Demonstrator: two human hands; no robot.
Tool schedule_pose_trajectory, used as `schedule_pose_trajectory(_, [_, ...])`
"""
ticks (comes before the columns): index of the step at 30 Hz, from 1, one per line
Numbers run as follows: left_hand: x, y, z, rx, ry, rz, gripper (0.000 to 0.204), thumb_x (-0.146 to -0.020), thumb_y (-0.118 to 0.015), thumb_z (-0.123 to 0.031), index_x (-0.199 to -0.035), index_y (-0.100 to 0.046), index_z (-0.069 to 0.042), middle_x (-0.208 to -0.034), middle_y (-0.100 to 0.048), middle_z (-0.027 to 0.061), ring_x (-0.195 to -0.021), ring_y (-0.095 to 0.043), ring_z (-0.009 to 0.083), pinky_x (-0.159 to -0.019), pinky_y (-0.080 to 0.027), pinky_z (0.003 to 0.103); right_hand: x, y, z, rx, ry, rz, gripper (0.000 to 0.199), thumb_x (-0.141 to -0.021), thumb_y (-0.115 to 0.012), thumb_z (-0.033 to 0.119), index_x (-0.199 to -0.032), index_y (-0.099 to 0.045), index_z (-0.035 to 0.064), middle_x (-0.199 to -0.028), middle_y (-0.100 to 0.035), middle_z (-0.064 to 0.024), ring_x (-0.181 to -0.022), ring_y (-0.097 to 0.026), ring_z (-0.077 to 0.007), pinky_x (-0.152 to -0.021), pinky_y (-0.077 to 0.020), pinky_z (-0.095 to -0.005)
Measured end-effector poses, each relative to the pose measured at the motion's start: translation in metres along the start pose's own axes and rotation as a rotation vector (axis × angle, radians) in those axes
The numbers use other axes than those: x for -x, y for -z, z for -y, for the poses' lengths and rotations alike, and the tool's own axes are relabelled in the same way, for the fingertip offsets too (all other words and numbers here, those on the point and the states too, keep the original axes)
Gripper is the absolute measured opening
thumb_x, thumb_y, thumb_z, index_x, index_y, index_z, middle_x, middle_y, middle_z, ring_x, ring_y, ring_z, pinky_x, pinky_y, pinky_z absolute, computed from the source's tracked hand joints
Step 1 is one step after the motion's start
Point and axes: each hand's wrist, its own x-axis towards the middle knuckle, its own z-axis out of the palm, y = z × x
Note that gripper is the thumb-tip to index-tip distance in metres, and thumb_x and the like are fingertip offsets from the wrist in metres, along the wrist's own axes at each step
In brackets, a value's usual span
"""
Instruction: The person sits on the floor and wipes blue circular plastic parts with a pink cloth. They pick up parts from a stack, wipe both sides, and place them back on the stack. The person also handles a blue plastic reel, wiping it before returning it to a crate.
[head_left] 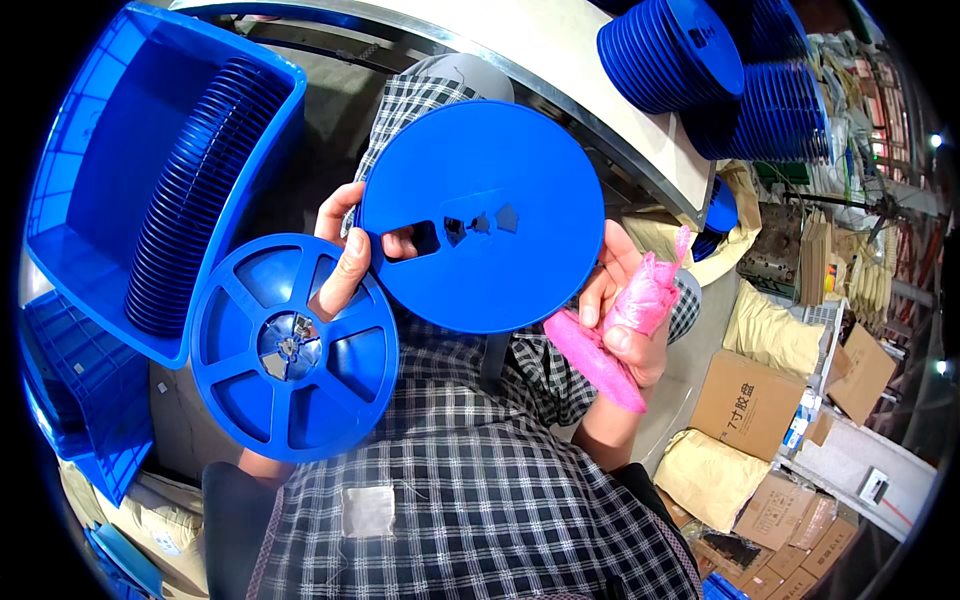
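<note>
I'm looking straight down at my lap, checked shirt [470, 480] filling the lower middle. My left hand [350, 245] is up in front of me, fingers curled around the left edge of a solid blue disc [482, 215], with 1 fingertip poking through the slot cut near the disc's centre. That same hand's thumb is pressed down onto a spoked blue reel [293, 347], which overlaps the disc's lower left edge and hangs beside my left knee; so the left hand is clamped on both pieces at once, disc and reel touching each other there.

My right hand [625, 310] sits at the disc's right rim, fingers just behind its edge, and it is closed around a crumpled pink plastic bag [630, 305] that trails down and left toward my shirt. Whether those fingers also pinch the disc I cannot tell; they are at least right against it.

To my left, a big blue bin [90, 190] holds a long row of blue discs [195, 195] standing on edge. Ahead, a pale table [600, 90] carries 2 stacks of blue reels [700, 70]. On the floor to my right lie cardboard boxes [745, 400] and some tan sacks [710, 475].
</note>
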Motion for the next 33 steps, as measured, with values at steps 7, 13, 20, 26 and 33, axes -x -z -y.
schedule_pose_trajectory(7, [0.0,-0.005,0.001,-0.015,-0.003,-0.024,0.06,-0.099,-0.065,-0.029,-0.148,-0.035,-0.011,-0.101,-0.065,0.0116,-0.102,-0.063,0.022,-0.094,-0.054,0.041,0.001,0.0,0.003,-0.062,0.032,0.006,0.101,-0.065,-0.081,0.017,-0.15,-0.033,-0.0102,-0.144,-0.051,-0.0231,-0.08,-0.06,-0.0119,-0.069,-0.0496,-0.0227])
schedule_pose_trajectory(13, [-0.002,-0.008,-0.005,0.005,-0.004,-0.01,0.054,-0.1,-0.062,-0.027,-0.146,-0.037,-0.011,-0.099,-0.064,0.0125,-0.1,-0.063,0.0217,-0.092,-0.054,0.039,0.004,-0.005,0.004,-0.042,0.082,0.003,0.094,-0.066,-0.075,0.017,-0.147,-0.037,-0.0102,-0.134,-0.058,-0.0248,-0.078,-0.06,-0.013,-0.07,-0.049,-0.0227])
schedule_pose_trajectory(20, [-0.005,0.029,0.011,0.004,0.01,0.096,0.038,-0.105,-0.049,-0.025,-0.141,-0.042,-0.013,-0.108,-0.061,0.0179,-0.097,-0.064,0.0255,-0.089,-0.055,0.04,0.005,-0.003,0.016,0.297,-0.078,0.169,0.064,-0.076,-0.079,0.012,-0.135,-0.057,-0.0008,-0.138,-0.059,-0.0144,-0.129,-0.053,-0.0242,-0.11,-0.0397,-0.0374])
schedule_pose_trajectory(26, [-0.048,0.067,0.051,-1.013,-0.57,-0.096,0.037,-0.103,-0.05,-0.024,-0.124,-0.043,0.005,-0.097,-0.058,0.0172,-0.075,-0.065,0.0272,-0.067,-0.058,0.034,0.028,0.054,0.013,0.011,0.145,-0.237,0.061,-0.085,-0.072,0.007,-0.141,-0.051,-0.0028,-0.109,-0.066,-0.0063,-0.088,-0.063,-0.0083,-0.081,-0.0512,-0.0247])
schedule_pose_trajectory(33, [-0.056,0.035,0.013,-0.379,0.008,0.248,0.042,-0.109,-0.04,-0.017,-0.149,-0.029,-0.008,-0.093,-0.064,0.0173,-0.084,-0.063,0.0259,-0.085,-0.055,0.045,0.037,0.194,0.05,-0.263,0.554,-0.871,0.058,-0.089,-0.068,0.011,-0.142,-0.048,-0.0021,-0.092,-0.067,-0.0062,-0.072,-0.064,-0.0123,-0.067,-0.0539,-0.0295])
